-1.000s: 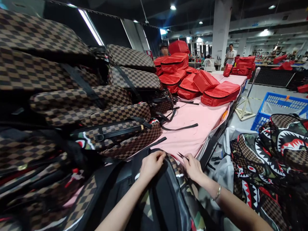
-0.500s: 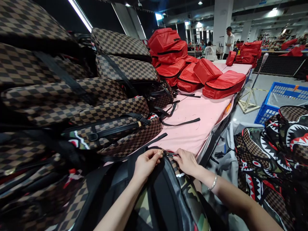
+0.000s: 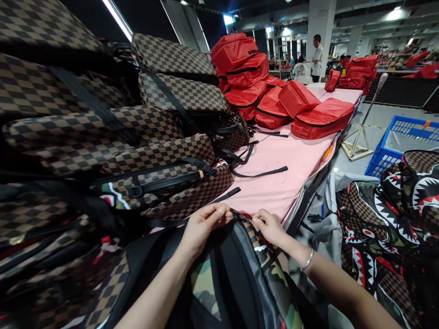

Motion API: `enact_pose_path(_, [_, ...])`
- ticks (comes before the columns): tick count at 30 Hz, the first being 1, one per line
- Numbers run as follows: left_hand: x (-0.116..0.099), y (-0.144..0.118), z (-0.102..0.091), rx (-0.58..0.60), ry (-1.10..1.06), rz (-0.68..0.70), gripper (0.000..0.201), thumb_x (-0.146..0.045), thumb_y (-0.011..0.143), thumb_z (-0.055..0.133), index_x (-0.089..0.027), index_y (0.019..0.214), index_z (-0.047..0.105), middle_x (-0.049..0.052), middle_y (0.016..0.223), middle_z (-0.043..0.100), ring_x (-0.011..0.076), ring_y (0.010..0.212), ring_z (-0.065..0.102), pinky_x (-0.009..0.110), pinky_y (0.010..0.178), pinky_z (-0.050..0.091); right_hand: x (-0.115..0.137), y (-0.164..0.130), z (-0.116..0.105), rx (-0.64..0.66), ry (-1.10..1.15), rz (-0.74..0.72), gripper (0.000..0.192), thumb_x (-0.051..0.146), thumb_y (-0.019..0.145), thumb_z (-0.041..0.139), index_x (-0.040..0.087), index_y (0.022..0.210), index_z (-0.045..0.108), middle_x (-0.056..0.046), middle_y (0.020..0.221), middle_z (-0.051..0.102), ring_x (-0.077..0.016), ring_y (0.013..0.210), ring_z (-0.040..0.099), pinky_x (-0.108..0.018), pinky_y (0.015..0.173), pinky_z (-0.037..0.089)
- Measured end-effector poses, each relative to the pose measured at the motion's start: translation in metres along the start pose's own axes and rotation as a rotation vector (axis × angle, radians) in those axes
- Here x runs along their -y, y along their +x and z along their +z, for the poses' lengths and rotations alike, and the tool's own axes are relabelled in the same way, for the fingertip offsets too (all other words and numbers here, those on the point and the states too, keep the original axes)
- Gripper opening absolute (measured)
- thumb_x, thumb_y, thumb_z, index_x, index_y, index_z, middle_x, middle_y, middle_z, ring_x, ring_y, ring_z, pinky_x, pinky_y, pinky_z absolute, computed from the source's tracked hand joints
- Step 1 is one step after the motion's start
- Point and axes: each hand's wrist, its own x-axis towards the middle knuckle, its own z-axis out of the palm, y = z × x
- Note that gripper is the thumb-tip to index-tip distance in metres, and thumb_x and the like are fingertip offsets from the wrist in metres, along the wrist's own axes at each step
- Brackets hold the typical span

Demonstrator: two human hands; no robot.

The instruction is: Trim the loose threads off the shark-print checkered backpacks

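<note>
Since a second earlier, the small scissors had gone from sight beside the right hand, whose fingers pinched together at the camouflage backpack edge, lower centre. The left hand pinched that edge too. A slipped grip could snag stitching. Beyond lay the pink table.

Your left hand and left forearm were bare, with no sleeve, glove, ring or strap in view along their visible length. Your right hand was likewise ungloved, and your right forearm showed no sleeve up to the picture's lower edge. On your right wrist you wore one thin bracelet, silver-coloured and made of small linked or beaded segments, sitting loosely just behind the hand. Your fingernails were short; whether they were painted could not be told.
</note>
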Motion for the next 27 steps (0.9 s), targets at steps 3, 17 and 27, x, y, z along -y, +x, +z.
enact_pose_path(3, [-0.003, 0.013, -0.005, 0.030, 0.340, 0.124, 0.060, -0.063, 0.079, 0.029, -0.015, 0.089, 0.064, 0.012, 0.101, 0.065, 0.0229, 0.093, 0.060, 0.033, 0.079, 0.048, -0.012, 0.005, 0.007, -0.089, 0.155, 0.025, 0.019, 0.033, 0.083, 0.043, 0.020, 0.070, 0.045, 0.003, 0.062, 0.050, -0.0114, 0.060, 0.049, -0.022, 0.060, 0.041])
enact_pose_path(17, [0.014, 0.048, 0.018, 0.151, 0.985, 0.197, 0.015, -0.030, 0.073, 0.051, -0.021, 0.070, 0.062, 0.006, 0.079, 0.066, 0.0216, 0.077, 0.059, 0.029, 0.067, 0.039, -0.005, -0.006, 0.010, -0.137, 0.291, 0.021, 0.024, 0.042, 0.082, 0.049, 0.019, 0.077, 0.051, 0.003, 0.064, 0.052, -0.0113, 0.061, 0.052, -0.023, 0.061, 0.044])
enact_pose_path(27, [0.031, 0.046, 0.006, -0.151, 0.729, 0.041, 0.025, -0.037, 0.078, 0.038, -0.021, 0.065, 0.051, 0.004, 0.066, 0.063, 0.0195, 0.064, 0.058, 0.027, 0.059, 0.038, 0.013, -0.001, 0.008, -0.010, -0.136, -0.040, 0.013, 0.031, 0.082, 0.050, 0.020, 0.083, 0.057, 0.001, 0.075, 0.064, -0.0139, 0.069, 0.061, -0.024, 0.065, 0.046])
